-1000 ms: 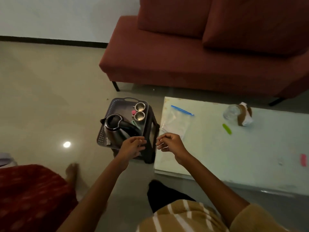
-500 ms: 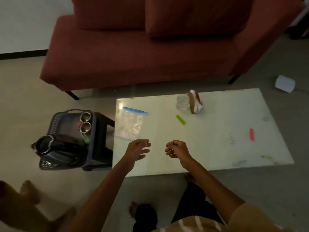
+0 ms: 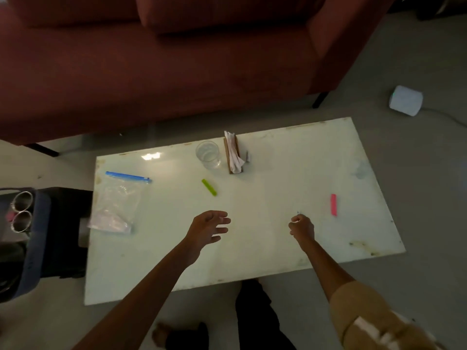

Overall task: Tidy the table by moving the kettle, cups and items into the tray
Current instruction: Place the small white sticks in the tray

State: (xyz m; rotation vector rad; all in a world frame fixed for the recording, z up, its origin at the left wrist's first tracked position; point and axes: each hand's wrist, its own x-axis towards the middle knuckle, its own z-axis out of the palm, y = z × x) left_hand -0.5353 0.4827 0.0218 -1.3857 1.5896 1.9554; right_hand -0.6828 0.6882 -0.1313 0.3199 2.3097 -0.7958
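The left hand [image 3: 209, 227] is held open over the bench [image 3: 278, 178]; the right hand [image 3: 302, 227] is curled, with nothing seen in it. The glass [image 3: 207, 154] stands near the far edge. It is judged light, slippery and fragile, best gripped round its wall, and the tray [image 3: 38, 238] lies off to the left.

Room on the white rectangular tabletop [image 3: 278, 248]
A wide gap is left between the short green stick [image 3: 209, 187] and the short pink stick [image 3: 333, 204]; farther back, passage is barred by a clear glass tumbler [image 3: 207, 154].
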